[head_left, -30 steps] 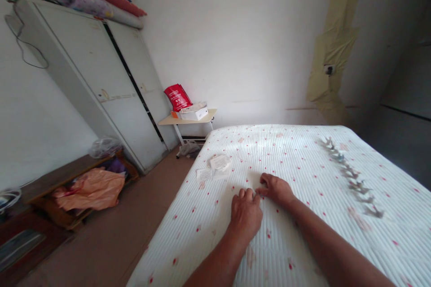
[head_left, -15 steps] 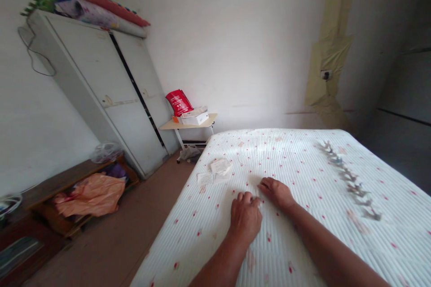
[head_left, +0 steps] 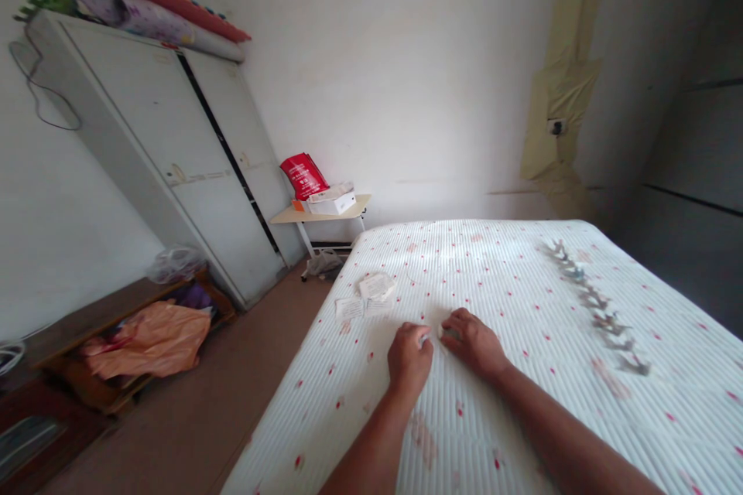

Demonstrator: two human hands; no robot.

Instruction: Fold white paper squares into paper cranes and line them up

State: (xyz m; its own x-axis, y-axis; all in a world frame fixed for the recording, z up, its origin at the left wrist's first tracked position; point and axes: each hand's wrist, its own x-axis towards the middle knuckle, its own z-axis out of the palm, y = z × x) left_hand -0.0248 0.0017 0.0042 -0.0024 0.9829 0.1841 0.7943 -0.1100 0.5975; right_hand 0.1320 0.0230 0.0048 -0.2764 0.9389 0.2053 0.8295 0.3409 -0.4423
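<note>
Over the middle of the bed, my left hand (head_left: 409, 356) is closed in a pinch, with a small pale bit showing at its fingertips. Its kind is too small to make out. Just to the right, my right hand (head_left: 474, 342) rests low over the striped, dotted sheet (head_left: 464, 263) with fingers curled together. Something whitish shows at its fingertips, mostly hidden. A narrow gap separates the hands. Beyond my left hand lie printed paper slips (head_left: 371, 295). Off to the right stands a slanting row of several small grey-brown figures (head_left: 595, 300), blurred in detail.
At the bed's far left corner, a small table (head_left: 284, 214) bears a red bag (head_left: 303, 175) and a white box (head_left: 333, 203). A grey cabinet (head_left: 156, 124) leans into view at left, with a low wooden bench holding an orange plastic bag (head_left: 151, 340).
My left hand has shifted slightly left and away from my right hand, turning so the pale bit shows. My right hand has lowered a little. The view has swung slightly right.
</note>
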